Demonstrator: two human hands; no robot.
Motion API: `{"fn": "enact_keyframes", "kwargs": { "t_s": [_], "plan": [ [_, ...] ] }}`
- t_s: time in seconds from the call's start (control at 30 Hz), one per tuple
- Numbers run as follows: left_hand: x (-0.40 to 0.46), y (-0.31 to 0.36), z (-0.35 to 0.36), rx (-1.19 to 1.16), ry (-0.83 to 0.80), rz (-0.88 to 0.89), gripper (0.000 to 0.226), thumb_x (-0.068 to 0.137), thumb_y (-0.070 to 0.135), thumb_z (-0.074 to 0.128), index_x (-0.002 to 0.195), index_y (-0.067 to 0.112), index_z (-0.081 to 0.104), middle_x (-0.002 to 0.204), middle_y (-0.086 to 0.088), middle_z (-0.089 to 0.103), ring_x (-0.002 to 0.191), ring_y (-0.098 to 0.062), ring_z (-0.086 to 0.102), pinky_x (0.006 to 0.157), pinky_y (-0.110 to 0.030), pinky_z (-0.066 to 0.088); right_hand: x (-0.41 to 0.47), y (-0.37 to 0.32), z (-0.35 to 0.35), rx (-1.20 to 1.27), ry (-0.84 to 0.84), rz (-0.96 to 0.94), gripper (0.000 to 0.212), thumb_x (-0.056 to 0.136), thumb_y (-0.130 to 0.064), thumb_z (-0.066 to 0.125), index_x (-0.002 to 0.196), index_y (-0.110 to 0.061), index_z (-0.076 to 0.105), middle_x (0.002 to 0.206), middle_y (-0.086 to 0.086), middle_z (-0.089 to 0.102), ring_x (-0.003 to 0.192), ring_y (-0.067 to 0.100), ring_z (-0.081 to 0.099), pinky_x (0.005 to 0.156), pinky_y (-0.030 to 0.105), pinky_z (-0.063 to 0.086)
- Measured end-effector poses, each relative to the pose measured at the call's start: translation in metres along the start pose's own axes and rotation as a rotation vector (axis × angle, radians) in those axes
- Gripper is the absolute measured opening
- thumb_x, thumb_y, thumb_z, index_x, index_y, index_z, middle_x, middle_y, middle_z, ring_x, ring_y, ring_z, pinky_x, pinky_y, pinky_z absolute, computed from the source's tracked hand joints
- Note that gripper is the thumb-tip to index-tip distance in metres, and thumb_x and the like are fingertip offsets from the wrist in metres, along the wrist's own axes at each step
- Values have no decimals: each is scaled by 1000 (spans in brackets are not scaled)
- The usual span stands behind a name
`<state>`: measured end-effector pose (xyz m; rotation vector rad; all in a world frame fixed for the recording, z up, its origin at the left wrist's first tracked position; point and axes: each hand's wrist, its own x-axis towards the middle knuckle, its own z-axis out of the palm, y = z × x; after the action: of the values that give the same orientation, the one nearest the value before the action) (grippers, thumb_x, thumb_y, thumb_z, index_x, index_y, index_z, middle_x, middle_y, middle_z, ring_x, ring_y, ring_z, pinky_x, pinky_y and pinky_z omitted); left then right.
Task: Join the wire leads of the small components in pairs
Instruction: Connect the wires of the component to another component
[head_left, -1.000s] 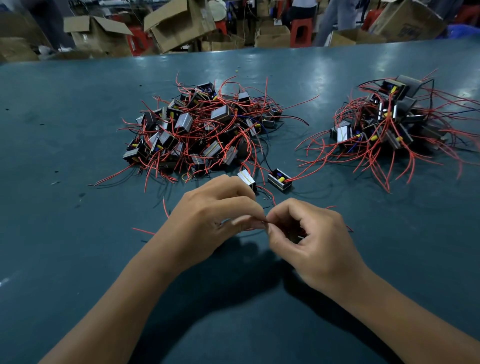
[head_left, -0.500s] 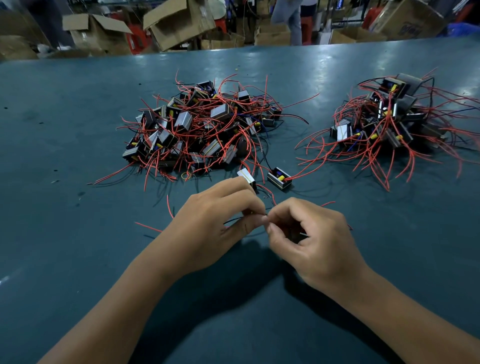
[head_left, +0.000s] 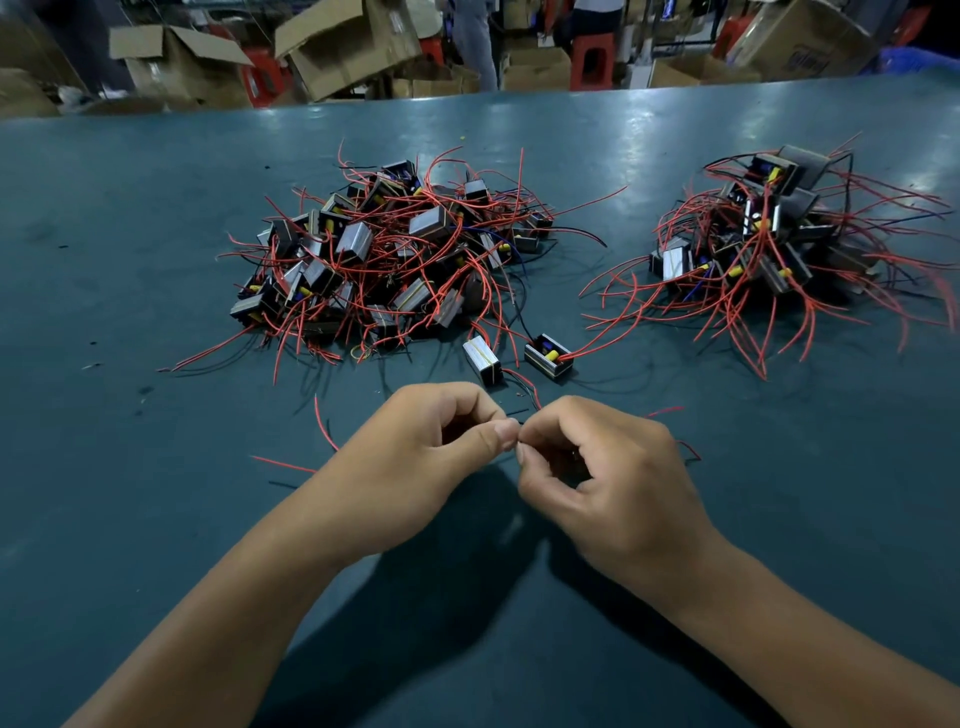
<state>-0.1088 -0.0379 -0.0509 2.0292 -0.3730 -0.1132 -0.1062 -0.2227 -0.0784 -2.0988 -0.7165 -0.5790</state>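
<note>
Little is changed since the earlier frames: both hands are kept at the same spot on the table (head_left: 130, 519), fingertips together, with only a slight shift of the grip. Thin wire leads (head_left: 525, 391) are pinched between thumb and forefinger of the left hand (head_left: 415, 467), the other fingers being curled into the palm. The same leads are pinched by the thumb and forefinger of the right hand (head_left: 613, 483), whose remaining fingers are bent loosely. The fingertips of the two hands are held almost touching, and the join itself is hidden between them.

From the pinch, a red and a black lead are traced up to two small components (head_left: 548, 356) lying side by side just beyond the hands, one to the left (head_left: 482, 359) with its grey face upward. A large pile of components (head_left: 384, 260) with tangled red wires is seen beyond them, left of centre. A second pile (head_left: 769, 244) is set well apart at the far right. Loose red wire ends (head_left: 324, 423) are seen beside the left wrist. Cardboard boxes (head_left: 343, 47) are stacked past the far edge of the table.
</note>
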Motion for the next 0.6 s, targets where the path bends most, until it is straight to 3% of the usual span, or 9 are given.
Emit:
{"fn": "enact_keyframes", "kwargs": {
  "t_s": [0.17,0.37,0.53,0.6],
  "plan": [
    [0,-1,-11,187,-49,79,8,91,35,69,96,30,65,69,30,55,52,-4,38,50,-11,31,0,5,-1,99,-26,114,2,83,-14,67,81,-13,66,69,-14,58,62,0,52,61,8,37],
    [3,-10,-15,317,-30,89,9,93,31,67,86,27,65,82,16,58,62,-11,48,57,-14,37,0,8,-4,58,-79,115,3,88,-15,70,86,-16,68,73,-14,62,67,1,56,63,8,38],
    [1,-13,-21,324,-75,95,10,94,32,67,85,29,65,82,20,58,62,-5,47,57,-13,37,4,7,-11,58,-168,97,7,86,-13,72,83,-17,68,74,-12,64,69,5,58,63,15,42],
    [2,-15,-23,290,20,106,11,93,32,68,83,31,65,78,20,59,59,-4,47,56,-12,36,6,7,-14,108,-198,91,7,86,-13,74,81,-16,70,79,-10,67,71,5,60,63,13,41]
  ]
}}
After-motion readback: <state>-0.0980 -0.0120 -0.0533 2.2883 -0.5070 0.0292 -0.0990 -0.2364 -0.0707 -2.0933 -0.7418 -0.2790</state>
